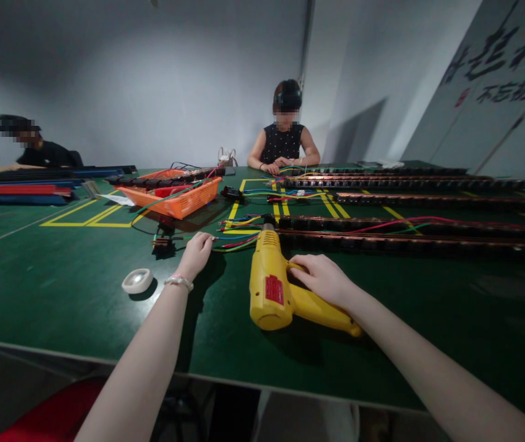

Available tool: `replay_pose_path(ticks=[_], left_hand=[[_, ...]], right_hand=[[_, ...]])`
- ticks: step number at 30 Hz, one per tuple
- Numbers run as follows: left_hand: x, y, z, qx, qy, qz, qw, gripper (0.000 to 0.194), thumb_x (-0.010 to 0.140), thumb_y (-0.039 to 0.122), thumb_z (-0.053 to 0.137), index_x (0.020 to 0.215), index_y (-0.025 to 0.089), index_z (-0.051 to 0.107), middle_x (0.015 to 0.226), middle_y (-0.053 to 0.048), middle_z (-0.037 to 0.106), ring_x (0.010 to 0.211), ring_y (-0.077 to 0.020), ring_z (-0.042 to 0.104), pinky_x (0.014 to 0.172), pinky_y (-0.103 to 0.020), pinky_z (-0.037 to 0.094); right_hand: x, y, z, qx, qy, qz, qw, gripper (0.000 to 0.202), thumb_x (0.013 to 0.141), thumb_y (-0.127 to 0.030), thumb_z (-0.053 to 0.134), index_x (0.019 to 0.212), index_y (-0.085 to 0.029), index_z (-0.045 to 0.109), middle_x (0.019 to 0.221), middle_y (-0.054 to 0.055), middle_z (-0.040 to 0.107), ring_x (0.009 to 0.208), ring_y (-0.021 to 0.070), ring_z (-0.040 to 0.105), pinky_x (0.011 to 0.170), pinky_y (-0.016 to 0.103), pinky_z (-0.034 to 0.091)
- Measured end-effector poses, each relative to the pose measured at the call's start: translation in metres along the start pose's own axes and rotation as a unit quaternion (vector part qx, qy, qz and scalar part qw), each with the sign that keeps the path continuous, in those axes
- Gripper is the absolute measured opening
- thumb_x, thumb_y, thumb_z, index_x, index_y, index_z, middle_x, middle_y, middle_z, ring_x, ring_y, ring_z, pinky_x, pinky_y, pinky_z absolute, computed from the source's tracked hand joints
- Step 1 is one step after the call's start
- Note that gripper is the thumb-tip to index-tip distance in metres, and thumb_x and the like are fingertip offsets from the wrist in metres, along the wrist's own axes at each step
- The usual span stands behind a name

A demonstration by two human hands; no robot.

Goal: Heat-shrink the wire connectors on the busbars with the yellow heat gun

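Observation:
My right hand point(324, 279) is wrapped round the handle of a yellow heat gun point(267, 276). The gun lies sideways, its metal nozzle pointing away from me at the near ends of long black rails point(382, 239) with copper strips. Coloured wires point(239, 240) spread leftward from those ends. My left hand point(197, 253) is closed with its fingertips on the wires, left of the nozzle; exactly which wire it pinches is hard to see. Left of that hand sits a small black part with copper bars point(164, 245), joined to a thin wire.
A white tape roll point(137, 281) lies on the green table point(73, 307) near my left forearm. Behind it stands an orange basket point(189, 202) with rails and wires across it. One person point(284, 144) sits opposite, another point(48, 153) at far left beside blue and red bars point(18, 193).

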State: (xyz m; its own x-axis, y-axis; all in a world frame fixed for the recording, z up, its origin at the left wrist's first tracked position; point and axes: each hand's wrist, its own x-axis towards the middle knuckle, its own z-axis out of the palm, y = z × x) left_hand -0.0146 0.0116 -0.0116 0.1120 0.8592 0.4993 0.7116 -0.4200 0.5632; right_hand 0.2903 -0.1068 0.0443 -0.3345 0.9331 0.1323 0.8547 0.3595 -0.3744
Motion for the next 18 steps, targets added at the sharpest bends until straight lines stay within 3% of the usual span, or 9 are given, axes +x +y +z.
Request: replay_pose_path(ticks=[6,12,18], left_hand=[[-0.002,-0.004,0.008,0.038,-0.029,-0.015,0.999,0.029,0.082,0.039,0.050,0.097,0.016,0.061,0.101,-0.009,0.058,0.098,-0.0219,0.056,0.089,-0.035,0.044],[-0.003,-0.001,0.005,0.113,-0.067,-0.015,0.991,0.060,0.070,0.058,0.064,0.114,0.019,0.053,0.116,-0.011,0.055,0.112,-0.0284,0.051,0.094,-0.042,0.039],[0.008,0.005,0.007,0.171,-0.023,-0.024,0.985,0.054,0.073,0.054,0.064,0.113,0.020,0.056,0.116,-0.011,0.055,0.110,-0.0290,0.051,0.090,-0.040,0.039]], right_hand=[[-0.015,0.005,-0.001,0.021,-0.040,-0.035,0.998,0.026,0.087,-0.029,0.046,0.097,-0.020,0.068,0.091,0.005,0.069,0.082,0.0178,0.061,0.073,0.028,0.043],[-0.026,0.008,-0.005,0.046,-0.069,-0.034,0.996,0.027,0.088,-0.033,0.044,0.098,-0.020,0.066,0.093,0.006,0.067,0.084,0.0194,0.060,0.076,0.031,0.043],[-0.025,0.008,-0.005,0.069,-0.099,-0.006,0.993,0.026,0.088,-0.035,0.042,0.096,-0.022,0.062,0.096,0.007,0.065,0.088,0.0210,0.059,0.078,0.034,0.044]])
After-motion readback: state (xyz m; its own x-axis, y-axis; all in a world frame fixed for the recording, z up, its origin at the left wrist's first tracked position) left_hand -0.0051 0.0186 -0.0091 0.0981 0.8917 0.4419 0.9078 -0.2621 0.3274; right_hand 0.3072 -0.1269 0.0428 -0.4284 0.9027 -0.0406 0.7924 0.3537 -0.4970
